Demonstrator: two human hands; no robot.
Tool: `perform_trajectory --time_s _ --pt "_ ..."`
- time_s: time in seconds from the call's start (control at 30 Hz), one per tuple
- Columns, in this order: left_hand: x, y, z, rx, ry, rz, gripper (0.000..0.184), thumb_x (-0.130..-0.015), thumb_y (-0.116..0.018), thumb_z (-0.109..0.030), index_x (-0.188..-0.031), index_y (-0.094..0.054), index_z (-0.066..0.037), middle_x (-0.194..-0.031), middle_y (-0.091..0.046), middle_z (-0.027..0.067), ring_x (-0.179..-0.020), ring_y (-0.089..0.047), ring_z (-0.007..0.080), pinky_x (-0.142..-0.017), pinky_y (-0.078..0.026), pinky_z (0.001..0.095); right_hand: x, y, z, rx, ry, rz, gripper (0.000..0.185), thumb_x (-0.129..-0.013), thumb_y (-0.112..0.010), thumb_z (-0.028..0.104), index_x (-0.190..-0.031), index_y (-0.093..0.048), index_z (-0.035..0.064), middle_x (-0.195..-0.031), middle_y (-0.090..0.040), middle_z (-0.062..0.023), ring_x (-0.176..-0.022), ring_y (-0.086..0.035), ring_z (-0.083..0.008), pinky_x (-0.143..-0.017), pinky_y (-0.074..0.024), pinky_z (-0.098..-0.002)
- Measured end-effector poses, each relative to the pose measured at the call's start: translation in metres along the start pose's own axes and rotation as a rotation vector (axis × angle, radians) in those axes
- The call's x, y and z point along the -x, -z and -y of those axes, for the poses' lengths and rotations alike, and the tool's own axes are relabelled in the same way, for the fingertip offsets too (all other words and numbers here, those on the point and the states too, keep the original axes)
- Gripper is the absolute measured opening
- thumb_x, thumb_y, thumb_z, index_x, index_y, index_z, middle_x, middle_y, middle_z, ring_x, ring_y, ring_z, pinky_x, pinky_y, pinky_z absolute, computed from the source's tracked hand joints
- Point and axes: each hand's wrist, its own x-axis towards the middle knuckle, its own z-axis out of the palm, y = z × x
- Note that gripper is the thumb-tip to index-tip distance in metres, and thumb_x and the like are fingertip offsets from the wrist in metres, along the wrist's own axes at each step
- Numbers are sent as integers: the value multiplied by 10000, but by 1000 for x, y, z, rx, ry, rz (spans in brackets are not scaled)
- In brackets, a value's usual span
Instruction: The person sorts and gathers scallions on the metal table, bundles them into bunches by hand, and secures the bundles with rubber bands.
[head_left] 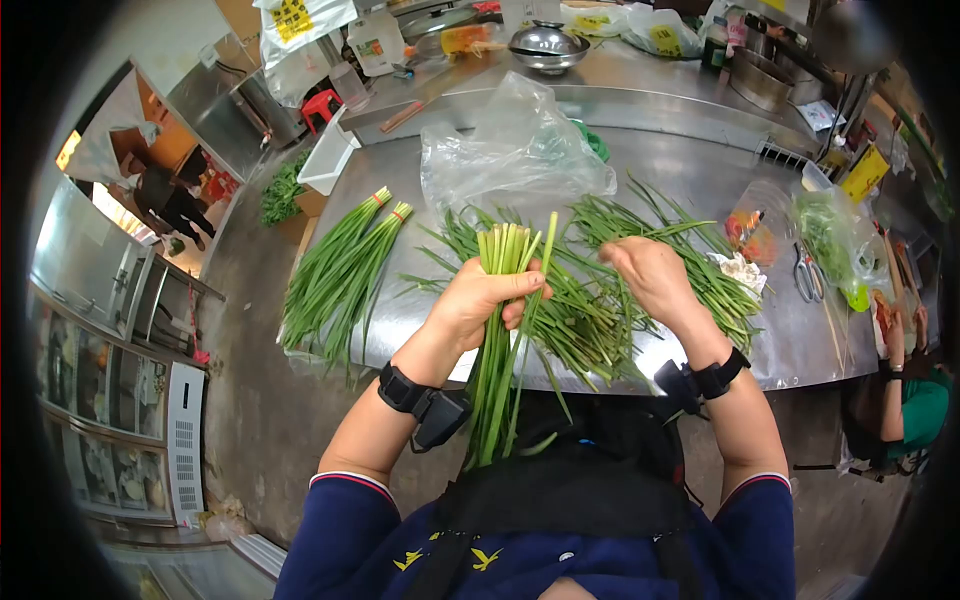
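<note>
My left hand [470, 300] is wrapped round a bunch of garlic chives [503, 248], pale cut ends up and green leaves hanging past the table edge. One stem stands out taller at its right side. Over the loose chives [585, 335] on the steel table, my right hand [655, 280] is closed with fingers curled together; whatever they pinch, if anything, is too small to make out. More chives [690, 235] lie spread beyond that hand. To the left rest two chive bundles [350, 260], each tied near its cut ends with a red band.
A clear plastic bag [510, 150] lies behind the chives. Scissors [808, 275] and bagged greens [825, 225] are at the right, near another person's arm [895, 370]. A white bin [328, 160] stands at the left; a metal bowl [548, 45] sits on the rear shelf.
</note>
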Motion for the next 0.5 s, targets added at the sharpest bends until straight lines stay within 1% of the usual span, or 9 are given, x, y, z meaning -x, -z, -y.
perform_trajectory --time_s 0.03,0.1,0.13,0.17,0.23,0.27,0.33,0.43,0.5 --pt "-2 0 -1 -4 -2 2 228 -786 -658 -109 -944 -524 -15 -791 -605 133 -440 -450 64 -411 -381 204 0 -1 -1 -1 1 -4 154 -810 -548 57 -945 -622 46 -853 -608 -123 -940 -545 -318 -798 -420 -427" --pt "-3 0 -1 34 -25 63 212 -796 -642 -104 -946 -520 -17 -802 -612 143 -443 -448 59 -418 -378 191 0 -6 -6 157 243 -493 322 -796 -539 44 -1117 -536 64 -881 -599 -131 -968 -534 -320 -815 -409 -421" --pt "-3 0 0 32 -21 62 212 -796 -642 -104 -946 -520 -17 -802 -612 143 -443 -448 59 -418 -378 191 -3 -5 -9 335 331 -551 436 -797 -566 63 -1214 -436 59 -887 -616 -117 -896 -587 -267 -794 -434 -364" --pt "-4 -1 1 51 -8 70 206 -801 -635 -105 -947 -520 -18 -806 -615 148 -446 -447 56 -418 -373 184 -3 -5 -9 334 327 -550 436 -797 -566 63 -1214 -436 59 -887 -616 -117 -896 -587 -267 -794 -434 -364" --pt "-6 -2 1 68 3 81 200 -805 -628 -106 -949 -519 -18 -810 -617 152 -449 -447 53 -418 -368 176 -4 -3 2 -853 -25 -112 465 -794 -616 103 -1217 -439 24 -939 -623 -76 -899 -595 -183 -777 -449 -313" --pt "-6 -3 1 68 15 88 219 -808 -619 -97 -978 -510 -11 -805 -615 154 -444 -445 52 -412 -368 170 -1 -2 14 -855 -27 -115 465 -794 -616 103 -1217 -439 24 -939 -623 -76 -899 -595 -183 -777 -449 -313" --pt "-6 -8 2 67 28 96 239 -812 -609 -88 -1006 -501 -3 -799 -614 155 -440 -444 52 -405 -368 163 4 -2 39 -1055 -60 25 461 -804 -636 123 -1203 -442 0 -887 -619 -68 -868 -579 -124 -769 -443 -259" --pt "-3 -15 1 97 29 121 288 -804 -619 -87 -1044 -491 5 -797 -612 147 -434 -446 56 -399 -366 163 3 -17 39 -1099 18 20 454 -802 -645 126 -1191 -451 -1 -838 -615 -56 -796 -578 -111 -710 -446 -238" --pt "0 -14 3 50 17 148 208 -789 -642 -101 -945 -533 -17 -778 -619 130 -431 -439 49 -396 -346 173 2 -13 39 -1098 -3 41 433 -810 -638 124 -1184 -456 2 -829 -608 -46 -768 -565 -90 -668 -435 -212"
